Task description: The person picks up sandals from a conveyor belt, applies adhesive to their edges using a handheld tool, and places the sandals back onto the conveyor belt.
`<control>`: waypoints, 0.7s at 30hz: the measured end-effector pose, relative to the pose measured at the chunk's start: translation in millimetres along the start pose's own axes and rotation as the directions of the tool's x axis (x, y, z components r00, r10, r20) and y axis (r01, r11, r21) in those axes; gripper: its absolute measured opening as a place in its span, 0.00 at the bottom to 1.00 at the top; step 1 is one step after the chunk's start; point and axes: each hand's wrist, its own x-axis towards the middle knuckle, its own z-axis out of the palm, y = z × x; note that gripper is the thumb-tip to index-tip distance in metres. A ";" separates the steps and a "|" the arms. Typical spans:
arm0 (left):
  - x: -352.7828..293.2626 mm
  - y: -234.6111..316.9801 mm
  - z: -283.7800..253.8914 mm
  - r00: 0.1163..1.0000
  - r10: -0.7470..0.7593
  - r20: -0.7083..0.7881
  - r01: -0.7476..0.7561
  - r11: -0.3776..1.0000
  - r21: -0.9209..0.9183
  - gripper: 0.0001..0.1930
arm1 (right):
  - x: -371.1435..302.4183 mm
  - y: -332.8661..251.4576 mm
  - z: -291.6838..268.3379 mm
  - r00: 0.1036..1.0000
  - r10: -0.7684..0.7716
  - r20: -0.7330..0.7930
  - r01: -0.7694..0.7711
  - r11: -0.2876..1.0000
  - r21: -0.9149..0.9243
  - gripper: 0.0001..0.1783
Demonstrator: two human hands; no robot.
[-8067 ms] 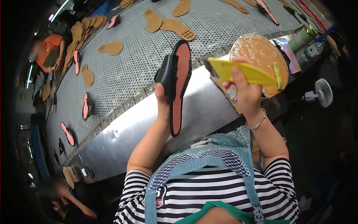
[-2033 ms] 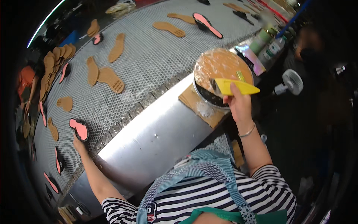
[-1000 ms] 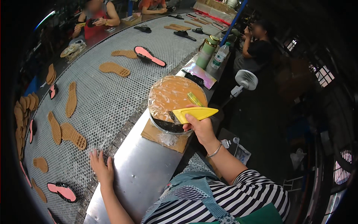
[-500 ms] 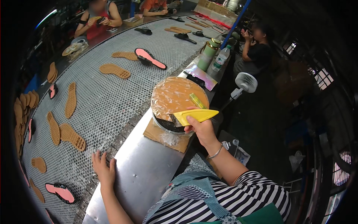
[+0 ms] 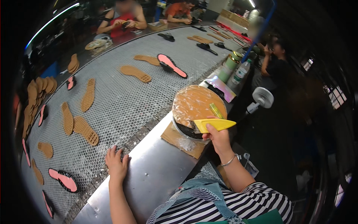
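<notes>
My right hand [image 5: 219, 138] grips the yellow handle of a brush [image 5: 216, 124]. The brush's dark end points left, over the rim of a round pot [image 5: 182, 131]. A brown lid wrapped in clear plastic [image 5: 197, 102] covers most of that pot, leaving a dark opening on the near side. On the lid lies a small yellow-green strip [image 5: 215, 111]. My left hand [image 5: 116, 164] rests with fingers spread at the border of the mesh conveyor [image 5: 112, 127] and the metal ledge [image 5: 145, 175], holding nothing. Tan shoe soles [image 5: 85, 130] lie nearest to it on the mesh.
Under the pot is a cardboard piece [image 5: 182, 143]. Beyond it stand a green flask [image 5: 228, 67], a water bottle [image 5: 241, 72] and a small fan [image 5: 262, 98]. Pink-lined slippers [image 5: 171, 66] and more soles ride on the mesh. Several people work around the conveyor.
The whole view has shifted, so the scene sits farther right. On the conveyor, the soles and slippers have moved slightly toward me. Both hands keep nearly the same pose.
</notes>
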 end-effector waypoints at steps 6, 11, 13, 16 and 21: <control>0.9 1.8 3.2 0.989 0.037 -0.145 -0.043 0.998 -0.040 0.18 | 1.2 -1.5 -0.1 1.000 -0.022 0.009 0.022 1.000 -0.011 0.18; -0.3 37.9 -40.6 0.905 0.050 -0.423 -0.292 0.796 -0.530 0.15 | 1.8 -4.3 -6.7 0.999 -0.048 0.019 0.048 0.999 -0.003 0.17; -11.4 70.5 -85.7 0.846 0.105 -0.523 -0.426 0.721 -0.546 0.15 | 0.7 -8.6 -12.1 0.998 -0.064 0.017 0.064 0.998 -0.009 0.17; -31.5 61.8 -160.4 0.614 0.237 -0.753 -0.746 0.488 -0.454 0.22 | -0.6 -12.2 -13.7 0.996 -0.075 0.044 0.075 0.997 0.001 0.16; -79.2 81.8 -199.9 0.572 0.080 -0.816 -0.789 0.327 -0.520 0.23 | -1.6 -17.8 -5.1 0.994 -0.097 0.057 0.098 0.995 -0.008 0.16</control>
